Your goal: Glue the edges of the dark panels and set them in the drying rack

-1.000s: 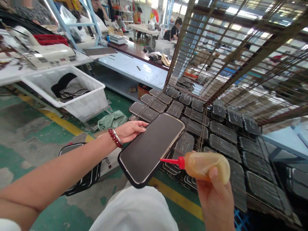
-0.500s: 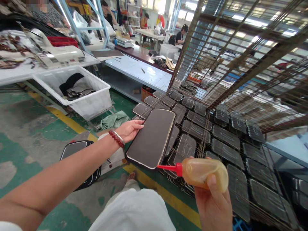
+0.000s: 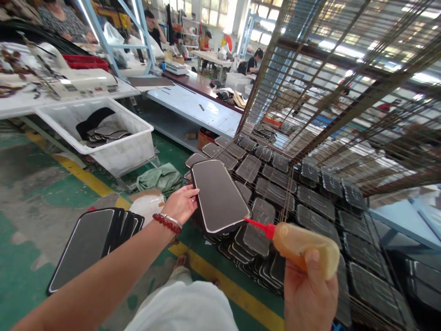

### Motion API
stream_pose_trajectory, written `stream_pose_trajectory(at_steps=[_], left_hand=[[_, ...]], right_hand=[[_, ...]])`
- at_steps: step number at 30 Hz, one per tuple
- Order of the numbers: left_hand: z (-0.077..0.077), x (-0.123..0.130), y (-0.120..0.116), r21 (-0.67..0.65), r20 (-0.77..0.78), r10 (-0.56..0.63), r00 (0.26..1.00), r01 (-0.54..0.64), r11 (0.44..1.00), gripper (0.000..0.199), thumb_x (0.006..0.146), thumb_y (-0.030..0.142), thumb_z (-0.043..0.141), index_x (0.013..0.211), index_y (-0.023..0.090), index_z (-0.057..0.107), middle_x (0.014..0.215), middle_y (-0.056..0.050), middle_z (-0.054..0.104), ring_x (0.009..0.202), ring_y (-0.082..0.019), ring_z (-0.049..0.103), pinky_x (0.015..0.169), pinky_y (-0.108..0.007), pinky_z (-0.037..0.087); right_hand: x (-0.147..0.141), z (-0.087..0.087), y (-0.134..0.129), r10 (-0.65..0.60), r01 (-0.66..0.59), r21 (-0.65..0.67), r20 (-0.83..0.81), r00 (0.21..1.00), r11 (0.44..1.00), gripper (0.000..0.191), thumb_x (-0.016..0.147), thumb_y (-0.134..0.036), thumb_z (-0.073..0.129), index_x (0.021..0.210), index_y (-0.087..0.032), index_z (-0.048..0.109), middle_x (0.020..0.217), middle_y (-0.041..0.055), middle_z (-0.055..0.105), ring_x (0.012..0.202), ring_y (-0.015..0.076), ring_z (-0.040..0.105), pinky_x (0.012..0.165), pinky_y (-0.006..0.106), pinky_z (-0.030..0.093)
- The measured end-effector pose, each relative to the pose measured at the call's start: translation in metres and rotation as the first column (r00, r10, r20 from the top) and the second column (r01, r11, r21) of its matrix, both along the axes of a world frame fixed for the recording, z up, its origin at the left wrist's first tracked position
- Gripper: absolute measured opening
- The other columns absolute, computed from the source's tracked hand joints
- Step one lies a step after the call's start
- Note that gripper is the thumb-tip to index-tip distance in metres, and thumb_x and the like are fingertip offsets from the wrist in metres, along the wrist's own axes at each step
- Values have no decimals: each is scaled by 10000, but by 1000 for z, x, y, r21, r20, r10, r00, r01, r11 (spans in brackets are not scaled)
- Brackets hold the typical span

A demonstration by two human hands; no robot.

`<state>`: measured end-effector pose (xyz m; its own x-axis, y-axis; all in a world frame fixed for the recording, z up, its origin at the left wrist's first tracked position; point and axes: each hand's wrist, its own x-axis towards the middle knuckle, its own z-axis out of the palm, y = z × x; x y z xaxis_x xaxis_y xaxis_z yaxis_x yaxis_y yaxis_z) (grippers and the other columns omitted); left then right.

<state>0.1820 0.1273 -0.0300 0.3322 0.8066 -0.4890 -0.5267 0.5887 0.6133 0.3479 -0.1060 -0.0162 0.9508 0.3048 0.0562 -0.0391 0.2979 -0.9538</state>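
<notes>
My left hand (image 3: 184, 203) pinches the left edge of a dark rounded rectangular panel (image 3: 222, 195) with a pale line along its rim. The panel is held in the air, tilted, above rows of similar pieces. In my right hand (image 3: 310, 287) is a squeeze bottle (image 3: 306, 248) of amber liquid, fingers wrapped round it. Its red nozzle (image 3: 258, 225) points left, with the tip at the panel's lower right corner. Whether the tip touches the panel I cannot tell. A stack of like panels (image 3: 84, 243) stands left of my left forearm.
A wire rack (image 3: 294, 184) bears many dark panels, its hinged mesh shelves raised at right. At left, a white bin (image 3: 127, 151) holds dark pieces beside a sewing machine (image 3: 76, 85). A green cloth (image 3: 160, 177) lies on the floor. Several people sit at far tables.
The panel has turned in my left hand, its lower end swinging right. The bottle has shifted slightly right and down, its nozzle still at the panel's lower right corner. More of the left stack shows.
</notes>
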Motion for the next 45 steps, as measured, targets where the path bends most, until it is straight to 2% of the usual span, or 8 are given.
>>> stream_pose_trajectory(at_steps=[10,18,24,29,33,38,42,45], left_hand=[[-4,11,-7,15,-12,25,1000,-24,1000,203,757,-67,539,815,126,566,732,-52,688,604,-139,659,582,-255,565],[-7,16,-11,15,-33,68,997,-67,998,214,754,-75,532,771,138,533,687,-28,663,575,-119,643,552,-232,558],[-7,13,-15,48,-36,64,997,-62,997,204,737,-55,560,797,140,552,728,-40,684,592,-126,650,561,-243,563],[-4,11,-15,65,-17,38,999,-37,997,206,733,-45,568,833,135,570,750,-45,689,617,-132,656,564,-238,559],[-3,15,-7,21,23,113,993,-114,993,212,734,-60,548,765,150,547,697,-12,656,605,-115,635,593,-235,566],[-3,31,-2,-216,50,199,979,-184,959,262,791,-68,477,695,175,472,607,9,579,566,-102,605,644,-248,577],[-10,58,-23,-227,125,176,976,-144,963,281,805,-75,483,727,192,448,671,1,618,616,-120,652,671,-272,579],[-18,79,-44,-172,125,137,983,-114,978,286,816,-61,509,721,196,429,694,-10,648,655,-137,685,698,-288,581]], right_hand=[[-29,6,4,-2,2,39,-2,1000,999,501,792,-325,766,1239,-233,558,1338,87,544,1188,305,567,1098,593,325],[-49,2,6,99,-104,62,80,992,993,535,773,-323,764,1239,-197,533,1108,165,675,1029,341,658,855,519,549],[-27,4,6,23,-28,59,72,997,998,590,750,-313,785,1266,-202,520,1188,147,631,1070,352,635,994,648,409],[-2,9,10,-103,98,58,99,990,994,526,733,-274,816,1194,-265,562,1369,52,504,1145,264,591,1086,551,363],[-6,1,16,127,-119,68,-139,982,991,536,763,-384,786,1229,-242,562,1214,77,619,1076,285,631,1014,542,450],[-16,-17,29,329,-194,288,-557,763,938,515,791,-468,743,1226,-245,581,1164,71,667,1118,237,620,916,369,547],[-32,-26,43,513,-244,477,-588,625,844,432,794,-443,756,1161,-253,630,1215,58,652,1161,225,596,943,366,533],[-45,-31,57,570,-259,541,-552,608,800,362,775,-396,788,1089,-262,668,1168,24,674,1123,205,614,960,360,521]])
